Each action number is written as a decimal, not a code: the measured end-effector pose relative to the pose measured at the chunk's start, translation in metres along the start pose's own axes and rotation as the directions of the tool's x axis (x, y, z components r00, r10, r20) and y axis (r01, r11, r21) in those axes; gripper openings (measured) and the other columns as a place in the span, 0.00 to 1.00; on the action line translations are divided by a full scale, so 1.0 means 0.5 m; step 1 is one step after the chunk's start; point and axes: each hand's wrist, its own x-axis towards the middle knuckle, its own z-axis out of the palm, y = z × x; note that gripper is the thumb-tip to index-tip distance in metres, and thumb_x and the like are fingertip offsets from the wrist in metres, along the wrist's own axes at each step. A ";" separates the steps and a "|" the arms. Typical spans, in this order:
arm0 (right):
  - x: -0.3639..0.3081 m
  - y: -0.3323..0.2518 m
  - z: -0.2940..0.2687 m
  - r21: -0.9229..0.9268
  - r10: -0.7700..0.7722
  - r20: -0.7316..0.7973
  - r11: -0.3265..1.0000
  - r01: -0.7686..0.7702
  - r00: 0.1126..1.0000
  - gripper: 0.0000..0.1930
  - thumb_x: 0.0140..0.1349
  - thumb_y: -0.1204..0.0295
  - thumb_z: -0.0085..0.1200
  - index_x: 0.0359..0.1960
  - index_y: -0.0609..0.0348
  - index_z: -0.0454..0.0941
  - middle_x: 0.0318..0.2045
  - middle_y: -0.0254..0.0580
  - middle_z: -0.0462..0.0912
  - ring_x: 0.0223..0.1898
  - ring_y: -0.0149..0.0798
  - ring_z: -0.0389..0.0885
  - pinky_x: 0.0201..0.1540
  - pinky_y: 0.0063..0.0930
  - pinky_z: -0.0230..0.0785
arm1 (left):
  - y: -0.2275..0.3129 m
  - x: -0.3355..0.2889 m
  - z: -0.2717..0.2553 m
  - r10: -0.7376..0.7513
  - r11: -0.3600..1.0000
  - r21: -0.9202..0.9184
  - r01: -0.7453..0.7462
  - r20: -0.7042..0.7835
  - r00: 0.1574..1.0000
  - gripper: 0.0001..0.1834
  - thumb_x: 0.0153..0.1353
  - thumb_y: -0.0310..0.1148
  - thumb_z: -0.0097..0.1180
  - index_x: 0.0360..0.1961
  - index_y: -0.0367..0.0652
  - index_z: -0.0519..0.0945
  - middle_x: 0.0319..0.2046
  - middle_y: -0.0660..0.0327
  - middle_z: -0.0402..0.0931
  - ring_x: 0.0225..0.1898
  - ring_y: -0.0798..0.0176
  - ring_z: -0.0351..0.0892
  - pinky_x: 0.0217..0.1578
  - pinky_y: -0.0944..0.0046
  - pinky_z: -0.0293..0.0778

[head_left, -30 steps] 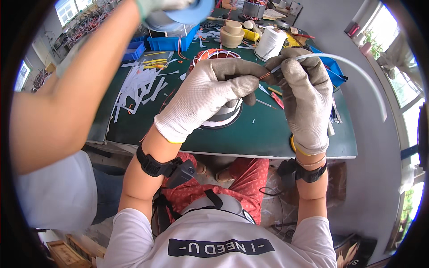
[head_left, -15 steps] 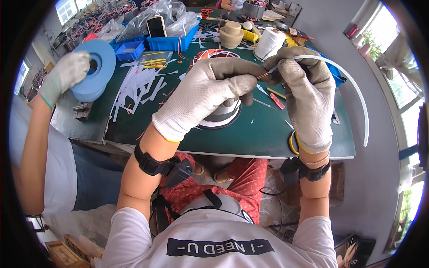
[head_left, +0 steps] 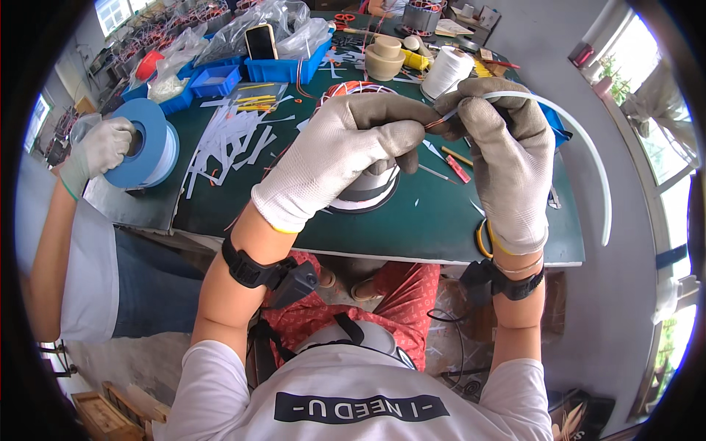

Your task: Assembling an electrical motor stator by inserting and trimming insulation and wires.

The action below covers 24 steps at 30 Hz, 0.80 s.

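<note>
Over the coil, the left hand is pinching wires; to its right, the right hand is gripping the tube, both closed; slackening could be splaying the wires.

Left hand, gloved, pinches thin copper-coloured wires between thumb and finger. Right hand, gloved, grips a white tube near the wires' end; its free length arches out to the right and hangs down. Below the left hand, a coil, partly hidden, stands on the green table. Paper-white strips lie to its left. Scissors, yellow-handled, lie beside the right wrist. Far left, a co-worker's hand holds a blue spool.
</note>
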 end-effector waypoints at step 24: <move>0.006 -0.046 -0.003 -0.461 0.235 0.100 0.872 -0.164 0.967 0.08 0.59 0.70 0.67 0.34 0.63 0.84 0.25 0.30 0.82 0.28 0.21 0.76 0.30 0.18 0.68 | -0.062 -0.018 -0.005 0.454 0.669 0.613 -0.419 0.110 0.884 0.11 0.64 0.32 0.67 0.42 0.35 0.86 0.32 0.61 0.85 0.33 0.70 0.82 0.37 0.69 0.77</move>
